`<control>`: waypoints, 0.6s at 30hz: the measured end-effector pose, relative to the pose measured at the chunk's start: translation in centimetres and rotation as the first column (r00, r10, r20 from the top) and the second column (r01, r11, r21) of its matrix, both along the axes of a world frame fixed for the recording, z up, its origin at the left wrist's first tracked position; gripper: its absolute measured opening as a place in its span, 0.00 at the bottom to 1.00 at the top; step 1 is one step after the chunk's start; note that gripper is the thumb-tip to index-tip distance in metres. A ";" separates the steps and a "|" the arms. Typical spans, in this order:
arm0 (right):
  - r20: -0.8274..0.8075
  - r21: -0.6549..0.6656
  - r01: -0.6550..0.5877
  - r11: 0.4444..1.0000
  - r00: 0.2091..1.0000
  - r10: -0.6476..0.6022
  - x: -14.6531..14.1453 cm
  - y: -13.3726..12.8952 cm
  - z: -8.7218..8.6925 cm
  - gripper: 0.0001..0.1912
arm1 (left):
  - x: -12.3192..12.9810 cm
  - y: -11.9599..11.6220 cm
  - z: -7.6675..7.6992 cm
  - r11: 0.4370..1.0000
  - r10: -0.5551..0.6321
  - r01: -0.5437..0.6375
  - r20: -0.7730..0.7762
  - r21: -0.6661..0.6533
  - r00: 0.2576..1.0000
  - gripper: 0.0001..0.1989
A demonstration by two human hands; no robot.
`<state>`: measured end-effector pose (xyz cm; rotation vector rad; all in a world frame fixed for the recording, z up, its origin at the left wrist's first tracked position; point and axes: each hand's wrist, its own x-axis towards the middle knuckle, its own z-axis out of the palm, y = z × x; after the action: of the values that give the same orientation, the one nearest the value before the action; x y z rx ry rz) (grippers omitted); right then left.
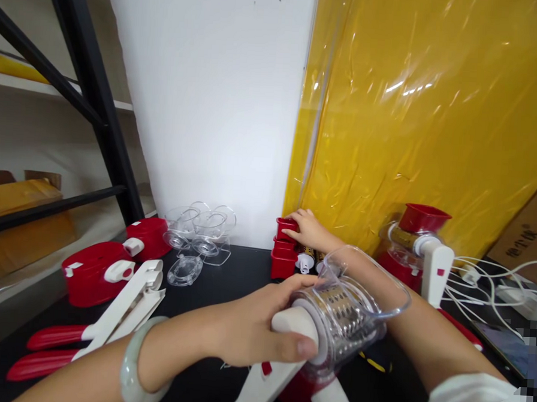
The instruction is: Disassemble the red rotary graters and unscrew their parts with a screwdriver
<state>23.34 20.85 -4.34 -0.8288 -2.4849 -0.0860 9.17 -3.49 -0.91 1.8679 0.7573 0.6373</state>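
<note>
My left hand [262,326], with a pale bangle at the wrist, is closed round the white crank hub of a rotary grater [352,316]. The grater has a clear body, a metal drum with holes inside, a white-and-red crank and a red base. Its clear open hopper points up and to the right. Farther back, my right hand [312,230] reaches past the grater, its fingers closed over a small red plastic box [287,229]. A second red box [284,260] sits just in front. Metal drums with white ends [305,262] lie beside the boxes, partly behind my right arm.
Red bases [96,270], white crank handles with red grips [114,313] and clear grater bodies [204,227] lie on the left. On the right stand an assembled grater [428,251], white cables [484,284] and a phone [508,345]. A black rack [94,96] borders the left.
</note>
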 end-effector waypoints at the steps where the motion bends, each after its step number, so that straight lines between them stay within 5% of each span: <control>1: -0.003 0.005 -0.001 1.000 1.000 0.001 0.0 0.0 0.0 0.22 | 0.0 0.0 0.0 1.000 -0.002 0.002 0.003 0.001 1.000 0.40; 7: -0.149 0.076 -0.039 0.996 0.988 0.050 1.4 -0.8 2.2 0.22 | 0.0 0.3 -0.2 1.000 0.005 -0.005 0.029 0.012 1.000 0.40; 12: -0.416 -0.007 -0.223 0.975 0.887 0.199 5.7 -5.2 6.0 0.21 | -0.4 1.5 -1.2 0.999 0.021 -0.024 0.073 0.042 0.997 0.39; 14: -0.470 -0.193 -0.442 0.876 0.826 0.313 7.8 -7.8 6.3 0.27 | -0.5 2.0 -1.5 0.999 0.002 -0.007 0.113 0.046 0.994 0.39; 18: -0.546 -0.494 -0.686 0.535 0.723 0.423 10.9 -12.5 4.8 0.46 | -0.2 2.7 -1.6 0.999 -0.036 0.033 0.149 0.026 0.988 0.39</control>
<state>34.19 8.32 0.46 -0.1682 -2.2618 1.1736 8.94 -0.83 -2.56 1.8277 0.6213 0.7573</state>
